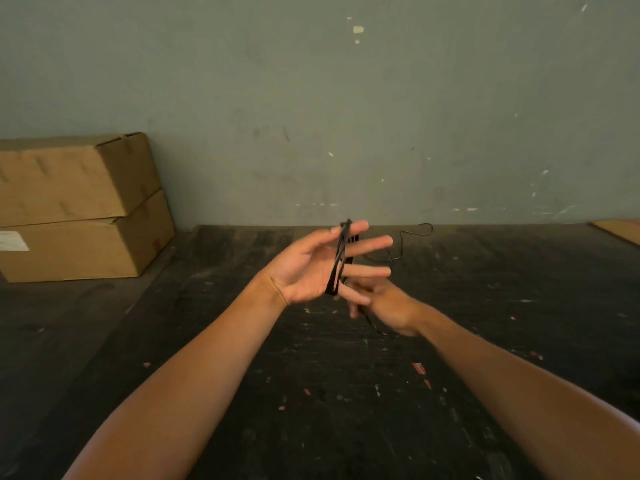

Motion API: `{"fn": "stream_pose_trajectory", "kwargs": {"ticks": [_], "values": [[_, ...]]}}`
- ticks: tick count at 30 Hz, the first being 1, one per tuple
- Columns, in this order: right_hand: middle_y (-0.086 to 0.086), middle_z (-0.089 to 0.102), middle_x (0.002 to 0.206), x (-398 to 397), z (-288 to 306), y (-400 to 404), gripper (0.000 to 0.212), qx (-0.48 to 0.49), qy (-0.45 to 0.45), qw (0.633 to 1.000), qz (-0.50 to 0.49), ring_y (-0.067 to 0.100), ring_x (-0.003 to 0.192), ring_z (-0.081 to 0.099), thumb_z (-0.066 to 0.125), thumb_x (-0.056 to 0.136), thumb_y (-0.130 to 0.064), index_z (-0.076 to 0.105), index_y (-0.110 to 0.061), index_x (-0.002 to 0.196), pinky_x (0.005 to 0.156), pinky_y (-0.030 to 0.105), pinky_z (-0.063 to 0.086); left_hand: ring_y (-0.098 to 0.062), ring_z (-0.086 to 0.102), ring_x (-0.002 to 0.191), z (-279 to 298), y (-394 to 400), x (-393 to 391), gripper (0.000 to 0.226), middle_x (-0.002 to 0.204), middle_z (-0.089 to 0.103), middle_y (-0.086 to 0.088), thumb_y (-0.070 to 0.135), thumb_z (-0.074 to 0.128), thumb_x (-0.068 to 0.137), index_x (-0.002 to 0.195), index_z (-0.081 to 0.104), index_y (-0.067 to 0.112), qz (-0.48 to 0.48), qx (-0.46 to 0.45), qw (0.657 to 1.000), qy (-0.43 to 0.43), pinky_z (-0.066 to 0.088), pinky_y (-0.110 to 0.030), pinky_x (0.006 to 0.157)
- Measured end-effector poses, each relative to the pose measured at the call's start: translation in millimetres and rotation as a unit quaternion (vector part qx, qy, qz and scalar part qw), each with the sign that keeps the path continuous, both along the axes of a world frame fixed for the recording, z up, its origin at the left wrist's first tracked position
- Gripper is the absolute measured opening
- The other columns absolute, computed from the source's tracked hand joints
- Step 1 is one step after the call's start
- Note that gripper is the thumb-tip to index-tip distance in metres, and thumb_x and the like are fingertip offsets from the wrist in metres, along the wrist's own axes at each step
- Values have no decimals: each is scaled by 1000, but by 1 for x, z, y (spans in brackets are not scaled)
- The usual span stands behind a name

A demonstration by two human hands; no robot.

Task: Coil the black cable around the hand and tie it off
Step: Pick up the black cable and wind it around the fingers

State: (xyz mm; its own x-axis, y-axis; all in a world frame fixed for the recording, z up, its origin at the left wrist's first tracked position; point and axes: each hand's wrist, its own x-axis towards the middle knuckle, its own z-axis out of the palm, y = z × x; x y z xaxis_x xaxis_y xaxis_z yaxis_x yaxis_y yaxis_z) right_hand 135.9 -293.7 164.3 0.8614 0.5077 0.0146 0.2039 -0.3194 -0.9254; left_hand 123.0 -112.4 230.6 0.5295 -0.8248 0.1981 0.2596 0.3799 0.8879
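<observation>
My left hand (308, 268) is held up with the palm toward me and the fingers spread. Several turns of the black cable (339, 261) are wound across its fingers. My right hand (384, 303) is just below and to the right, fingers closed on a strand of the cable under the left fingers; it is blurred. The loose end of the cable (412, 237) trails away over the dark table toward the wall, curling at its tip.
Two stacked cardboard boxes (79, 206) stand at the back left against the grey-green wall. A flat piece of cardboard (620, 230) lies at the far right edge. The dark table (311, 393) is scuffed and speckled with small scraps.
</observation>
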Motion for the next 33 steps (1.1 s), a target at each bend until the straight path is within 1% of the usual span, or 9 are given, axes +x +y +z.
{"fn": "stream_pose_trajectory", "kwargs": {"ticks": [6,12,19,21,23,24,26,29,33], "values": [[0,53,72,-18,-19,21,28,-9,43,997,60,16,71,55,45,102,-32,68,-17,106,69,25,50,-54,26,141,9,5,11,35,161,24,-17,34,44,97,122,66,25,41,-10,999,9,29,-75,94],[3,55,71,-31,-1,30,34,-78,27,990,116,19,68,57,41,102,-39,66,-19,114,71,36,51,-51,31,140,4,5,19,35,161,29,-13,35,47,95,123,66,27,92,2,996,19,32,-74,93],[-5,52,59,-52,35,23,33,-132,-47,984,107,10,47,50,46,100,-38,65,-11,100,55,30,46,-45,42,136,-17,17,25,36,153,45,-7,38,55,87,118,70,32,161,43,985,42,34,-77,96],[-11,56,49,-51,53,19,29,-166,-95,977,94,6,43,49,49,100,-34,65,-11,95,53,26,47,-43,50,130,-23,18,26,38,148,50,-7,38,63,83,119,71,30,162,50,984,51,41,-71,97],[-14,58,46,-47,73,15,28,-193,-125,969,87,5,41,49,49,100,-32,65,-10,93,52,25,47,-41,61,116,-27,18,27,39,143,55,-8,35,63,83,121,70,27,159,44,984,68,57,-60,80],[-12,58,46,-44,82,13,27,-202,-137,966,84,5,41,50,50,99,-31,65,-10,91,52,26,47,-39,63,109,-29,17,27,39,140,58,-9,35,59,86,122,69,27,159,48,984,67,59,-58,74],[-10,60,48,-38,99,10,23,-211,-157,962,74,4,43,52,51,98,-31,65,-16,86,53,25,49,-35,62,102,-32,17,27,40,129,66,-8,36,56,89,126,66,28,167,75,982,50,54,-62,79],[-4,65,59,-25,120,4,21,-216,-200,955,41,1,45,54,56,96,-35,67,-20,87,50,14,45,-42,52,127,-34,17,26,42,123,69,-7,35,49,93,132,58,22,175,121,976,38,41,-71,90],[-3,63,64,-8,140,-2,23,-217,-245,945,13,3,47,51,63,92,-32,71,-10,90,46,11,39,-40,50,132,-33,18,21,45,146,54,-5,35,54,92,136,57,24,142,140,979,40,40,-70,91]]}}
